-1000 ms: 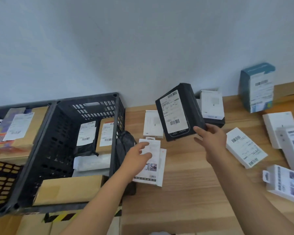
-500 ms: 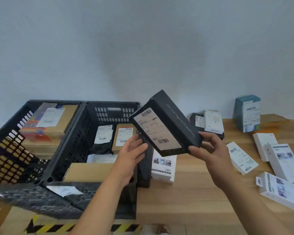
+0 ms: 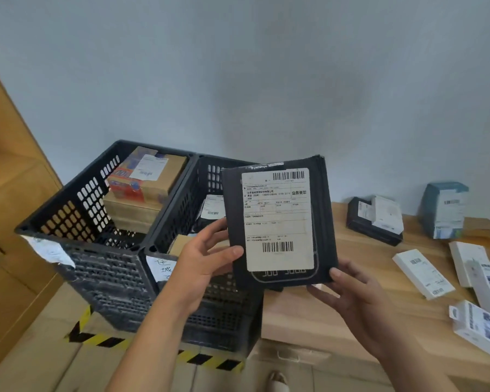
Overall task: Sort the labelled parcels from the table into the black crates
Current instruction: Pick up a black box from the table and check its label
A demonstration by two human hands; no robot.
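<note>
I hold a flat black box (image 3: 277, 222) upright in front of me, its white shipping label with two barcodes facing me, over the near corner of the right crate (image 3: 224, 312). My left hand (image 3: 201, 267) pinches its left edge and my right hand (image 3: 354, 295) supports its lower right corner. The left crate (image 3: 102, 267) stands just beside the right one; both black, perforated crates hold labelled parcels. More white, black and teal boxes lie on the counter (image 3: 379, 321).

A plain pale blue-grey wall (image 3: 238, 80) fills the back (no marks on it). A light wooden counter (image 3: 351, 315) stands to the right. A tall brown wooden panel (image 3: 9, 171) stands far left. Yellow-and-black striped tape (image 3: 96, 338) runs along down low.
</note>
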